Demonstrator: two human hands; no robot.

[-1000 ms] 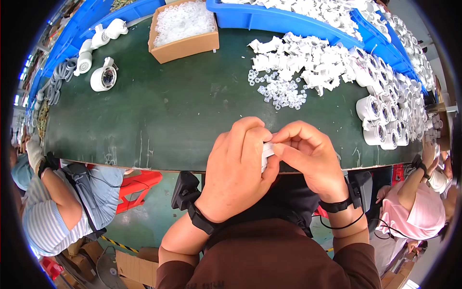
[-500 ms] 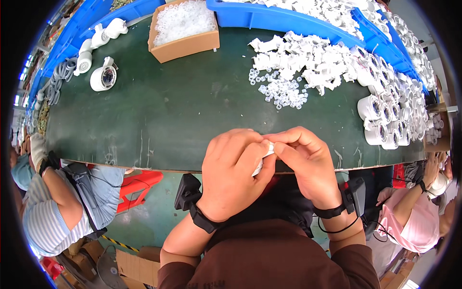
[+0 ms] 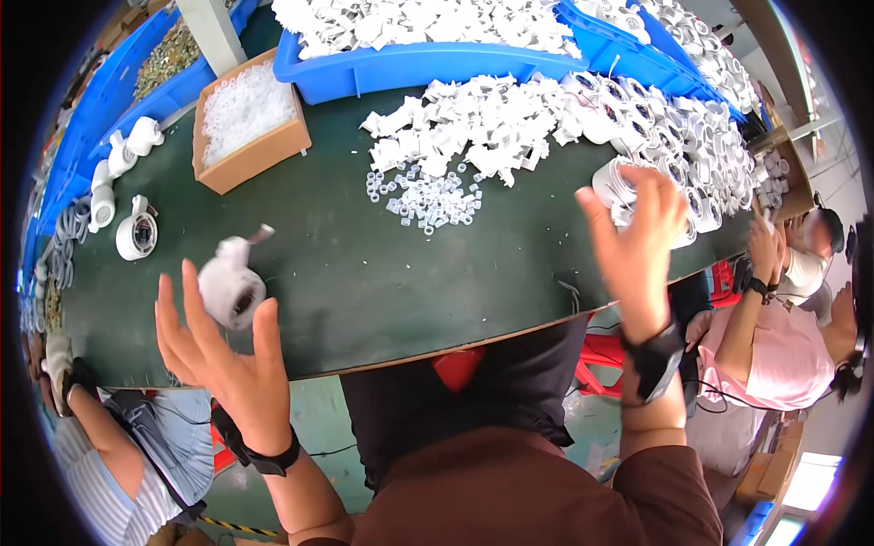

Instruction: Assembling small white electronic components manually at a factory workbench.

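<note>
My left hand (image 3: 229,366) is open, fingers spread, at the left part of the table's near side. Just beyond its fingers is a white round plastic housing (image 3: 217,284) with a short neck and a dark centre, blurred by motion; I cannot tell whether the hand touches it. My right hand (image 3: 640,238) is open too, thumb and fingers apart, over the near end of a group of white round housings (image 3: 699,164). One housing (image 3: 612,185) shows between its thumb and fingers, partly hidden, with no grip visible.
Small clear plastic rings (image 3: 428,202) lie mid-table, below a heap of white plastic parts (image 3: 473,123). Behind stand a blue bin (image 3: 410,73) and a cardboard box (image 3: 250,159) of clear pieces. Another housing (image 3: 137,232) sits far left. Co-workers flank me, one in a pink shirt (image 3: 719,364).
My hands have parted from the small white piece they held together. The left has gone left beside a housing, the right to the housings at right. The view has swung right.
</note>
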